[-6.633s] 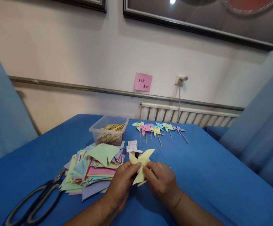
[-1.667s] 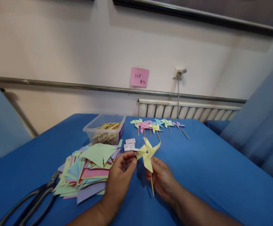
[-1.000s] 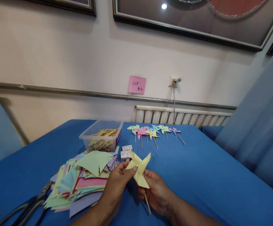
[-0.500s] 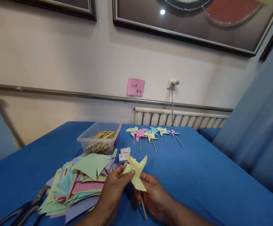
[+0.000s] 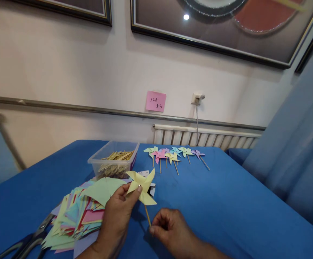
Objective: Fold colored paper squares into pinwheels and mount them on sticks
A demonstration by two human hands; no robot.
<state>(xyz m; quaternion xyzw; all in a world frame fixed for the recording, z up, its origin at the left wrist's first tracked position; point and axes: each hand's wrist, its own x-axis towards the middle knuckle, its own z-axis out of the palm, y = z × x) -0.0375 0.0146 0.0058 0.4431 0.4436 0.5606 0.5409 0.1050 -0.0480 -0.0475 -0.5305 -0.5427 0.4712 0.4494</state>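
At the lower left edge of the frame, black scissors [image 5: 24, 242] lie on the blue tabletop [image 5: 226, 208], touching a stack of coloured paper squares [image 5: 75, 216]. Right of the stack, the left hand [image 5: 116, 223] pinches a blade of the yellow pinwheel [image 5: 143, 184] between thumb and forefinger. Behind it stands a clear box of sticks [image 5: 114, 162]. The right hand [image 5: 169, 230], low centre, closes its fingertips on the pinwheel's stick end. Finished pinwheels [image 5: 172, 155] lie farther back.
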